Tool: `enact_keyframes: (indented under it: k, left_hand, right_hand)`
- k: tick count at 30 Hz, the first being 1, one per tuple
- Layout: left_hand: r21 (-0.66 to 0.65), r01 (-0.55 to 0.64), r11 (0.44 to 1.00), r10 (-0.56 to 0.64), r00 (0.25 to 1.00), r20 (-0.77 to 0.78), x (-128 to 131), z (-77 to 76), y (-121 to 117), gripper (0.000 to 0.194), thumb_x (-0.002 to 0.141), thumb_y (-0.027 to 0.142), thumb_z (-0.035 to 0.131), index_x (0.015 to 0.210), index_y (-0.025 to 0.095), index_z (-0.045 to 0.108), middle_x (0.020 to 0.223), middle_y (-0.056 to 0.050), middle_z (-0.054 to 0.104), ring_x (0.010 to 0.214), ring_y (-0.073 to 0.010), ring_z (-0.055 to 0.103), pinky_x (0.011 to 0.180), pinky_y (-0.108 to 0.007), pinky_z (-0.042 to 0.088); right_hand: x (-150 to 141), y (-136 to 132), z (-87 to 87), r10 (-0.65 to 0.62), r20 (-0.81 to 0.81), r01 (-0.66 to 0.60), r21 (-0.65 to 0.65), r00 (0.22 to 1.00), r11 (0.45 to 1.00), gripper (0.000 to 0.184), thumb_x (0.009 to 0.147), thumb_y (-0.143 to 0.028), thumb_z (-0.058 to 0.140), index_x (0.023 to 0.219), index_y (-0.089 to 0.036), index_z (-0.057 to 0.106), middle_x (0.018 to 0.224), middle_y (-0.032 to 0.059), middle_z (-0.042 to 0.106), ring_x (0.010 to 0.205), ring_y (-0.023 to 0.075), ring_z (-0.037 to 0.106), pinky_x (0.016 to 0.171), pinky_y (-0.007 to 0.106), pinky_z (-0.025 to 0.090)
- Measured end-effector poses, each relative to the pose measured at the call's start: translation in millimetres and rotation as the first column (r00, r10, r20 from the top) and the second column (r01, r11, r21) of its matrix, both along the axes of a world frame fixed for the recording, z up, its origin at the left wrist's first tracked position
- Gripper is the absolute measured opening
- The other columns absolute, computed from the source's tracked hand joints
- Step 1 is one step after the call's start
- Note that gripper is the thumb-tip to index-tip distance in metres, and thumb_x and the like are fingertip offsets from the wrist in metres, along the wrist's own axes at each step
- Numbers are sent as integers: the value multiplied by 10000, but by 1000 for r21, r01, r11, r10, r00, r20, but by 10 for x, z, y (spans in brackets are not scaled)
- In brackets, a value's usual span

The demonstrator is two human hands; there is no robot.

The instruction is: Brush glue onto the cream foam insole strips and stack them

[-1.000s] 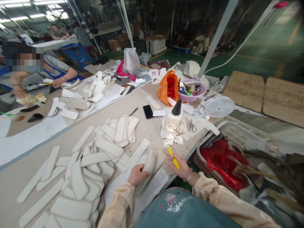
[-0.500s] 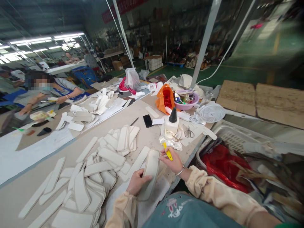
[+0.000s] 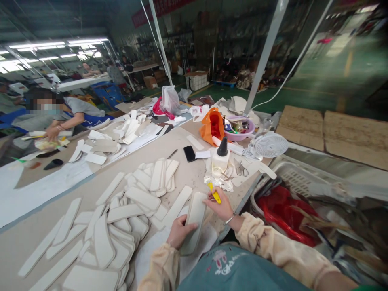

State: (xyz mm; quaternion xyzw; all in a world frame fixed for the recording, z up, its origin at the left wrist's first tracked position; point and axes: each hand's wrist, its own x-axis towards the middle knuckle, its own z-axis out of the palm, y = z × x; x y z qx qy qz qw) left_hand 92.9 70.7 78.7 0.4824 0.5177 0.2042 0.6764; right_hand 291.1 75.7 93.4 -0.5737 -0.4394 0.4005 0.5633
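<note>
My left hand (image 3: 182, 232) is closed around the lower left side of a long, pale, rounded-end piece (image 3: 196, 214), its thumb lying across the top face. At the piece's upper right edge, the fingertips of my right hand (image 3: 220, 206) touch its rim. Held in that same right hand is a yellow-handled tool (image 3: 214, 193), whose working end I cannot make out. To the left lies a large heap of similar pale pieces (image 3: 121, 226). Just beyond my right hand stands a white glue bottle (image 3: 220, 161) with a black cone cap, crumpled white scraps around its base.
Past the bottle are scissors (image 3: 241, 169), a black phone (image 3: 189, 153), an orange bag (image 3: 210, 127), a purple basin (image 3: 242, 130) and a white fan (image 3: 269, 144). A crate of scraps (image 3: 291, 178) stands right of the table edge. A co-worker (image 3: 72, 113) sits across at left.
My left hand and the pale piece have shifted slightly right and up. My right hand stays almost in place. The co-worker's arms have moved together over the table.
</note>
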Motion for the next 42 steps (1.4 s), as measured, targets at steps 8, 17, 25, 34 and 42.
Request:
enact_keyframes:
  k: [8, 17, 25, 34, 42]
  left_hand:
    - [20, -9, 1000, 8, 998, 56, -75, -111, 43, 443, 636, 498, 632, 892, 139, 598, 755, -14, 625, 665, -141, 535, 603, -244, 416]
    - [131, 164, 978, -131, 965, -227, -243, -506, 254, 363, 694, 491, 519, 743, 140, 597, 622, 17, 563, 593, -120, 491, 568, -230, 384]
    - [203, 313, 928, -208, 885, -417, -122, -562, 389, 164, 642, 250, 582, 771, 210, 675, 679, 13, 622, 737, -171, 557, 700, -256, 400]
    - [384, 169, 908, -53, 954, -295, 64, -96, 252, 434, 839, 421, 370, 1127, 166, 571, 1164, -102, 568, 1096, -213, 480, 960, -355, 341]
    - [247, 130, 960, -192, 949, 248, 241, 807, 86, 466, 670, 502, 618, 954, 133, 653, 876, -69, 655, 811, -207, 564, 721, -293, 444]
  right_hand:
    - [-47, 5, 16, 22, -49, -21, 30, 999, 999, 355, 663, -311, 674, 809, -245, 358, 781, -32, 520, 606, 117, 516, 582, 263, 479]
    - [197, -92, 235, -8, -173, 16, 41, 985, 999, 397, 643, -262, 694, 817, -248, 338, 723, -53, 442, 612, 103, 471, 531, 210, 421]
    - [427, -166, 587, -51, -222, 63, 45, 974, 997, 415, 626, -245, 713, 816, -247, 344, 712, -54, 453, 574, 97, 473, 479, 200, 402]
    - [318, -109, 835, 16, -340, -12, 14, 940, 1000, 411, 626, -220, 711, 802, -258, 341, 658, -79, 454, 531, 90, 462, 438, 176, 370]
    - [206, 107, 1078, 148, -378, -111, 119, 914, 987, 416, 631, -218, 715, 810, -256, 342, 709, -65, 485, 611, 108, 498, 511, 198, 407]
